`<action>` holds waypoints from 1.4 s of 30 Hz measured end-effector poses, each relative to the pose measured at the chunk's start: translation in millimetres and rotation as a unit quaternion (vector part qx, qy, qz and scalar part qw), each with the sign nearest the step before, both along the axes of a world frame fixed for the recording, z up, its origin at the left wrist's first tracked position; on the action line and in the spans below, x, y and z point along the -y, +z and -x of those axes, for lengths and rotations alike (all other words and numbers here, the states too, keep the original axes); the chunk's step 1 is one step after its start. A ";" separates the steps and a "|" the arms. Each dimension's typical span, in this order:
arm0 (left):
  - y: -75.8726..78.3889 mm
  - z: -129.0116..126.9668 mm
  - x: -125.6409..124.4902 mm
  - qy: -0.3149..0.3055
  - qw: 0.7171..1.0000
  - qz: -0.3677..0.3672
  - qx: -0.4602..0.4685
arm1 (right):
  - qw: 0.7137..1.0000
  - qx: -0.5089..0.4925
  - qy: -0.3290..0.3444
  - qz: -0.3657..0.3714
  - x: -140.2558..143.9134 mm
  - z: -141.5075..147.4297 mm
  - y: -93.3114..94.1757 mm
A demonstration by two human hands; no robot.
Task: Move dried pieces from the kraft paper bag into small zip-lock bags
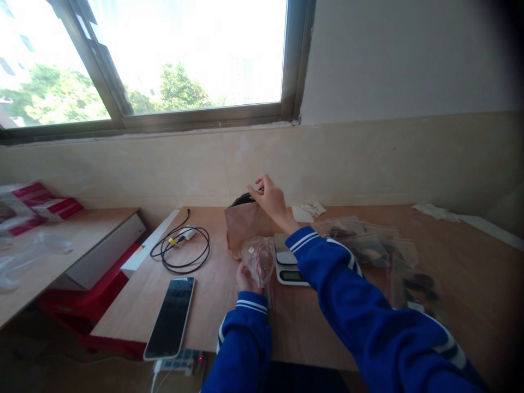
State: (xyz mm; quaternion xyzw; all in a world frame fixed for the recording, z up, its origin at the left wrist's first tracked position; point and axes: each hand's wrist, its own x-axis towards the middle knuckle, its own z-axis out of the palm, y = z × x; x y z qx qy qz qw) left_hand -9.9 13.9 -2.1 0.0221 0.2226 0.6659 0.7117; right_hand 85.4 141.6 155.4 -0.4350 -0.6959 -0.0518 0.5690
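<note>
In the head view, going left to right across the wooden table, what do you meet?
Black coiled cable → phone lying face up → left hand holding a small clear zip bag → right hand at the brown paper bag's top → digital scale → clear bags of dark items.

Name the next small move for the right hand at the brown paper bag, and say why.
Probably dip the right hand into the brown paper bag: its fingers sit at the bag's open top, while the left hand holds a clear zip bag beside the scale.
</note>
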 end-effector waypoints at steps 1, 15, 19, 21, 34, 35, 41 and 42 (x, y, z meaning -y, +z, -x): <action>0.0 0.0 0.0 0.000 1.000 0.000 0.000 | 1.000 0.002 -0.005 0.000 2.4 0.3 0.0; 4.3 -1.4 1.7 0.009 1.000 0.022 -0.020 | 0.997 0.044 0.031 -0.059 8.7 -2.7 -14.0; 8.9 -1.7 3.5 0.007 0.999 0.029 -0.027 | 0.996 0.057 0.063 -0.039 10.2 -3.3 -14.5; 9.7 -1.8 3.9 0.010 0.999 0.034 -0.026 | 0.995 0.041 0.083 -0.033 11.2 -4.2 -17.4; 8.2 -2.0 1.3 -0.004 1.000 0.010 -0.023 | 0.994 0.053 0.094 -0.017 14.8 -8.1 -22.0; 7.9 -1.9 1.1 -0.006 1.000 0.003 -0.024 | 0.994 0.064 0.091 -0.023 15.8 -8.0 -21.7; 4.0 0.4 -0.3 -0.016 0.999 -0.012 -0.041 | 0.997 0.047 0.037 -0.053 28.4 -15.8 -16.2; 4.2 0.7 -0.4 -0.019 0.999 -0.010 -0.040 | 0.997 0.034 0.030 -0.056 32.2 -19.1 -14.9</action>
